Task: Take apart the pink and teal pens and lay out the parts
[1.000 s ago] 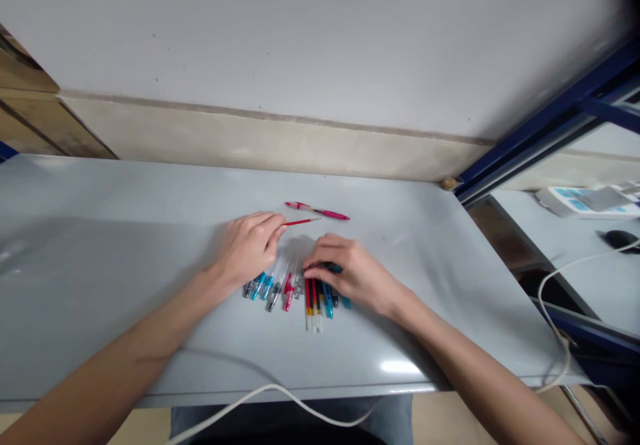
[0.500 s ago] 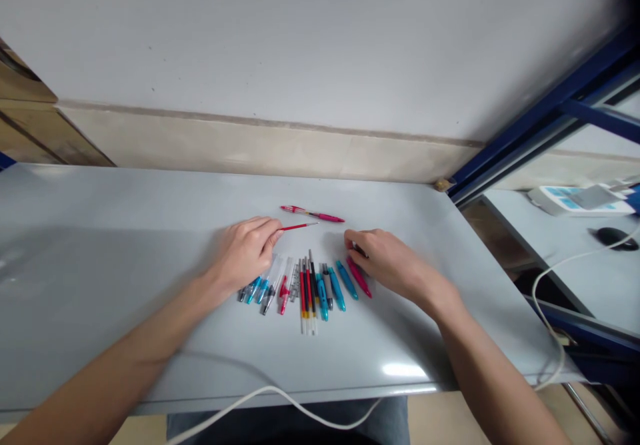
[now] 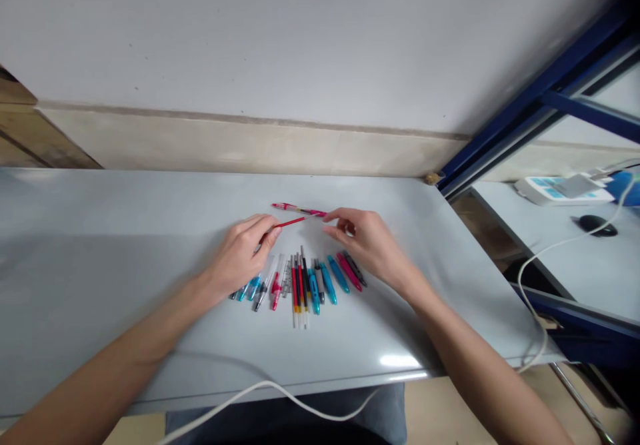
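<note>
Red refill (image 3: pixel 294 221), one: my left fingers (image 3: pixel 261 224) are pinching one end; my right fingers (image 3: pixel 339 214) are curving, parted, near its tip. Pink pen (image 3: pixel 299 209), one: lying just beyond. Pen parts (image 3: pixel 327 284), assorted: lying nearer me. Grey table (image 3: pixel 115 298): standing against a pale wall (image 3: pixel 300 38).

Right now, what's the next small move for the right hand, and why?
I'd probably close the right hand's thumb and finger on the free end of the red refill: they stand parted close to it, while the left hand pinches the other end. Whether a fingertip touches already is too small to tell.
</note>
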Available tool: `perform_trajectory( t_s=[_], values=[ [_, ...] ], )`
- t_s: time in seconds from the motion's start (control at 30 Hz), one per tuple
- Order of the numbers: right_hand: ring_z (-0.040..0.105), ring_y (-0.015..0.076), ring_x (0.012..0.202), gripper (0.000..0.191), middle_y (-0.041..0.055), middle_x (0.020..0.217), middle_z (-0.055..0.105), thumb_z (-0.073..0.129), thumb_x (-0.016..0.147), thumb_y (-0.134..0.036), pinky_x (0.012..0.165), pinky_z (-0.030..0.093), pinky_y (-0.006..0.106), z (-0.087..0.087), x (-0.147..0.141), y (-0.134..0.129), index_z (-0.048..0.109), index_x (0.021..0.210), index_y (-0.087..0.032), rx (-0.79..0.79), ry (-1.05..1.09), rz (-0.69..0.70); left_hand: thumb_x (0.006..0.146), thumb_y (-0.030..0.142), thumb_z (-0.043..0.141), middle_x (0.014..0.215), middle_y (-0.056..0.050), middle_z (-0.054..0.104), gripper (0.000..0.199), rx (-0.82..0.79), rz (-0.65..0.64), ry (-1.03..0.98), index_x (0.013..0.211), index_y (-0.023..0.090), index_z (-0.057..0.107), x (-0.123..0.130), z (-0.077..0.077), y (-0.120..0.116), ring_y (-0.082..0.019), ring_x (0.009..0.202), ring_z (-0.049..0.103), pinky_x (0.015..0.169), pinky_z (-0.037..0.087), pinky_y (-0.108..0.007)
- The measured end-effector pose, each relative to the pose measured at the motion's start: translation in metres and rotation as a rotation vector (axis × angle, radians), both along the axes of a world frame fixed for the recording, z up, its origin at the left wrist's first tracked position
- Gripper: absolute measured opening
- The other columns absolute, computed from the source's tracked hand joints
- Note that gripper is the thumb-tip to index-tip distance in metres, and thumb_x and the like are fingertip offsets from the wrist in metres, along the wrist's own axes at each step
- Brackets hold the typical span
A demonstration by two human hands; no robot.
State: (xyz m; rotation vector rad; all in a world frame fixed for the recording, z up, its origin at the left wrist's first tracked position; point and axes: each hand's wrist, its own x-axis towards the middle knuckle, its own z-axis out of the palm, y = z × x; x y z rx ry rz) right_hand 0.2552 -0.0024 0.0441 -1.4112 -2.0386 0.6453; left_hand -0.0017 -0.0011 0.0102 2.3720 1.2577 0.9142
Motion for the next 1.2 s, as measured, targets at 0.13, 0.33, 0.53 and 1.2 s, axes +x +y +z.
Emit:
perform_trajectory(
  t_s=[0.13, 0.33, 0.53, 1.2],
  values=[
    [0.055, 0.0145, 0.065, 0.038, 0.0034, 0.079, 0.069, 0.075, 0.087, -0.045, 0.058, 0.043, 0.028, -0.009, -0.019, -0.001, 0.076, 0.114, -0.019, -0.267, 0.567, 0.132, 0.106, 0.024, 0.042, 0.089, -0.004, 0.064, 0.022, 0.053, -0.093, -0.034, 0.098, 0.019, 0.062, 0.005, 0.000, -0.002, -0.017, 0.081, 0.059, 0.076, 0.047, -0.030],
    [0.054, 0.0132, 0.065, 0.029, 0.0055, 0.082, 0.070, 0.076, 0.085, -0.045, 0.053, 0.041, 0.026, -0.023, -0.026, 0.005, 0.078, 0.093, -0.017, -0.238, 0.896, -0.014, 0.105, 0.019, 0.041, 0.102, -0.008, 0.066, 0.025, 0.102, -0.117, -0.044, 0.116, 0.018, 0.064, 0.007, 0.004, -0.004, -0.021, 0.097, 0.062, 0.088, 0.049, -0.035],
    [0.041, 0.0102, 0.054, 0.040, -0.0013, 0.065, 0.052, 0.064, 0.094, -0.055, 0.047, 0.029, 0.024, -0.022, -0.013, 0.013, 0.064, 0.081, -0.018, -0.162, 0.887, -0.099, 0.104, 0.019, 0.038, 0.099, -0.007, 0.067, 0.034, 0.101, 0.012, -0.027, 0.130, 0.018, 0.060, -0.003, 0.002, 0.005, -0.020, 0.091, 0.062, 0.085, 0.049, -0.033],
    [0.039, 0.0113, 0.059, 0.039, -0.0043, 0.063, 0.046, 0.048, 0.105, -0.041, 0.059, 0.033, 0.026, -0.009, -0.035, -0.014, 0.046, 0.072, -0.020, -0.087, 0.257, 0.255, 0.099, 0.025, 0.048, 0.084, 0.001, 0.065, 0.011, 0.013, 0.153, -0.005, 0.110, 0.023, 0.047, -0.007, -0.002, 0.010, -0.015, 0.072, 0.060, 0.068, 0.042, -0.026]
  ],
)
